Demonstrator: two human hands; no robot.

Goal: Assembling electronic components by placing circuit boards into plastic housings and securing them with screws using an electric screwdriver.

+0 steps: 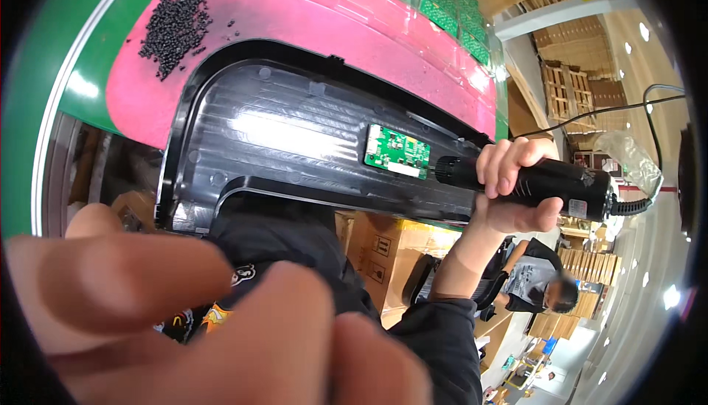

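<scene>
My right hand [516, 176] is wrapped round a black electric screwdriver [568, 187], with its ribbed front end pointing left. That end appears right beside a small green circuit board [402, 153]; I cannot tell whether they touch. The board lies inside a long black plastic housing [287, 121], whose raised rim curves round at the left. Very large and blurred in the lower left, my left hand [199, 316] is close to the camera. Its fingers are bent but apart, and nothing shows between them. It hides part of my dark clothing.
A pile of small black screws [175, 29] lies on the pink mat [243, 11] at the far left. Clear trays of green boards [442, 7] line the far edge. The screwdriver's cable [641, 202] loops up at right. Cardboard boxes [383, 250] and another person [535, 276] are beyond.
</scene>
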